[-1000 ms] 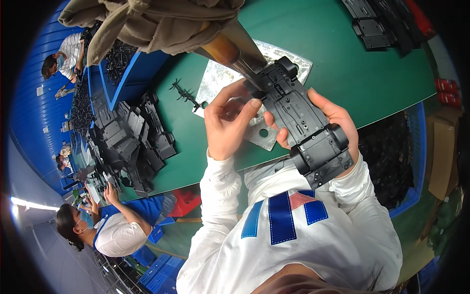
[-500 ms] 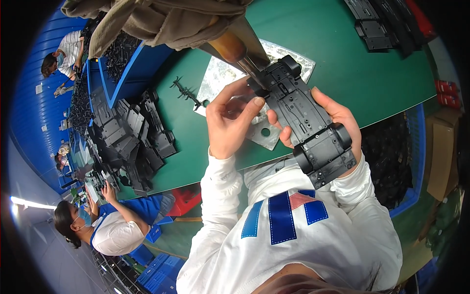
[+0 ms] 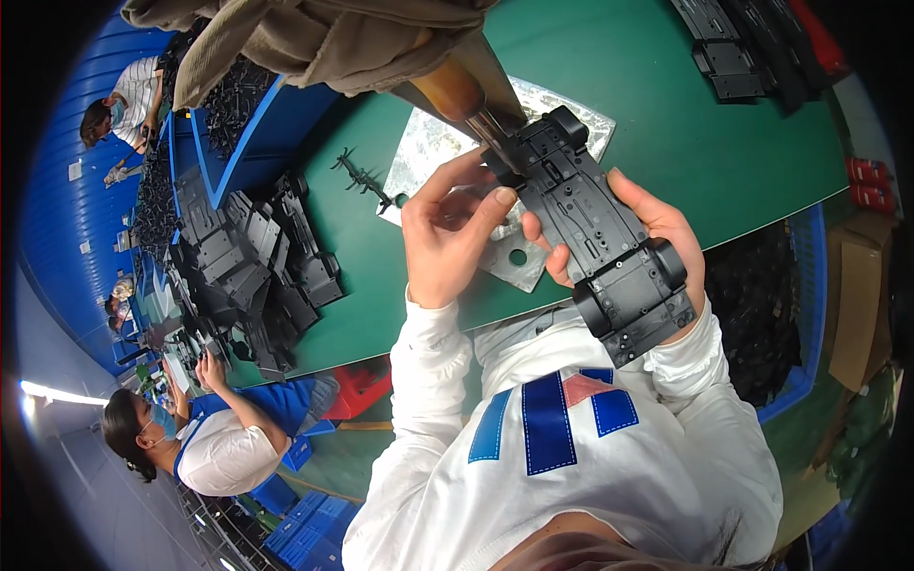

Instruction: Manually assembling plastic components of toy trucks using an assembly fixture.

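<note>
A long black plastic toy car chassis [image 3: 590,224] with rounded wheel arches and many small holes lies tilted between my hands. My right hand [image 3: 671,233] grips its near right part, the thumb along the edge and some fingertips showing on the left side. My left hand [image 3: 452,228] is closed at the far left wheel arch, thumb and index finger around it. Right beside those fingers, the metal tip [image 3: 495,138] of an amber-handled tool [image 3: 447,90] reaches the chassis top. Whether the tip touches a small part there I cannot tell.
Brown cloth [image 3: 314,43] hangs over the tool. Below is a silvery plate [image 3: 409,157] on a green table [image 3: 647,57]. A thin black sprue [image 3: 360,179] lies left, near piled chassis [image 3: 252,252]. More chassis [image 3: 724,62] lie far right; a blue crate [image 3: 814,314] stands right. Two co-workers sit left.
Almost nothing differs. The chassis and both hands have shifted very slightly to the right in the picture, and the grip is the same.
</note>
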The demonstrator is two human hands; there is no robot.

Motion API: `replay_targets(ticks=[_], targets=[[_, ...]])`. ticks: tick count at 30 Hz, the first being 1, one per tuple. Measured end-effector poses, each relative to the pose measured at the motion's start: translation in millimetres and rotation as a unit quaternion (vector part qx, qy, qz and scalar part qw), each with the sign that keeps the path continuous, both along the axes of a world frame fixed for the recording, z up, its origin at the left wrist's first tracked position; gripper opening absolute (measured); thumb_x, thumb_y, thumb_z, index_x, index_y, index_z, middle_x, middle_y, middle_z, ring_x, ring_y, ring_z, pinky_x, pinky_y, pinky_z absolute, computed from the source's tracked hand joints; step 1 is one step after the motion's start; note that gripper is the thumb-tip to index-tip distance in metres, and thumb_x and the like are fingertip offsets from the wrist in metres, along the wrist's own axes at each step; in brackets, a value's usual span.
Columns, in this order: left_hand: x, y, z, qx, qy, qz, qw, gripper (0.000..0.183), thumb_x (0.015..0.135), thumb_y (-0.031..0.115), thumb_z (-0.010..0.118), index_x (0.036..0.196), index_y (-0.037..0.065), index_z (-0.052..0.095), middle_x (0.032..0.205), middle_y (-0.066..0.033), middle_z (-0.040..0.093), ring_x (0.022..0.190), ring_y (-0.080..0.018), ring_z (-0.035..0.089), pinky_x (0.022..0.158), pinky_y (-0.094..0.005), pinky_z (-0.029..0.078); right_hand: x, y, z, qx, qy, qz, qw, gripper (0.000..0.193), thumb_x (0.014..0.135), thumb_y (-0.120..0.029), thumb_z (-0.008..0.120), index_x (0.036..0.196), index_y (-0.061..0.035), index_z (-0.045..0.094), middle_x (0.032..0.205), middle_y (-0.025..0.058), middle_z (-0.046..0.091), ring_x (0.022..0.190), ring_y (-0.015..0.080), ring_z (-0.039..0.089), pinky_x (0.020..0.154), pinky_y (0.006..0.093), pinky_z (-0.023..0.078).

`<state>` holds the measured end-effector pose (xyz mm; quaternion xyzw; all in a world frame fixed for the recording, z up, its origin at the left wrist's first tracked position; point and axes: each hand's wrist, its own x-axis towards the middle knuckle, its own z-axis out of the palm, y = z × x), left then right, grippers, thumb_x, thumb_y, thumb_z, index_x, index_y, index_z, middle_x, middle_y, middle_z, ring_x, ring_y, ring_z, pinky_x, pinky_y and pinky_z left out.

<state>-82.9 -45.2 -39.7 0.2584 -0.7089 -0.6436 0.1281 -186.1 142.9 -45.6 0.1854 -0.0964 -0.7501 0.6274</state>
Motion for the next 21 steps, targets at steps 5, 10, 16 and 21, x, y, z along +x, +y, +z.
replay_targets(ticks=[5,10,16,21], targets=[[-0.4,-0.6,0.7,-0.014,-0.012,-0.007,1.000,0.042,0.087,0.004,0.076,0.126,-0.004,0.064,0.107,-0.0103,0.071,0.087,-0.0130,0.068,0.074,-0.0255,0.056,0.2,0.0,4.1,0.025,0.019,-0.010,0.999,0.057,0.110,-0.037,0.032,0.150,0.0041,0.035,0.140,0.0332,0.045,0.123,0.0397,0.053,0.093,0.0474,0.056],[-0.2,0.1,1.2,-0.019,-0.009,-0.008,1.000,0.042,0.087,0.005,0.077,0.126,-0.003,0.065,0.108,-0.0104,0.072,0.085,-0.0121,0.068,0.073,-0.0247,0.055,0.5,1.2,7.6,0.040,0.023,-0.013,0.999,0.056,0.110,-0.036,0.033,0.149,0.0046,0.035,0.141,0.0317,0.045,0.128,0.0395,0.049,0.093,0.0484,0.056],[0.3,-0.9,0.1,-0.017,-0.010,-0.008,1.000,0.043,0.087,0.006,0.077,0.127,-0.003,0.065,0.107,-0.0104,0.072,0.085,-0.0123,0.068,0.073,-0.0250,0.056,0.6,1.2,7.4,0.043,0.016,-0.011,0.999,0.056,0.110,-0.036,0.034,0.149,0.0053,0.036,0.141,0.0316,0.046,0.129,0.0394,0.048,0.093,0.0482,0.055],[-0.5,-1.1,0.4,-0.009,-0.009,-0.007,1.000,0.044,0.087,0.007,0.078,0.127,-0.003,0.065,0.106,-0.0104,0.072,0.086,-0.0128,0.068,0.073,-0.0255,0.057,-1.2,1.1,5.8,0.058,0.043,-0.004,0.997,0.057,0.110,-0.035,0.034,0.149,0.0055,0.036,0.141,0.0316,0.045,0.129,0.0391,0.048,0.094,0.0477,0.055]])
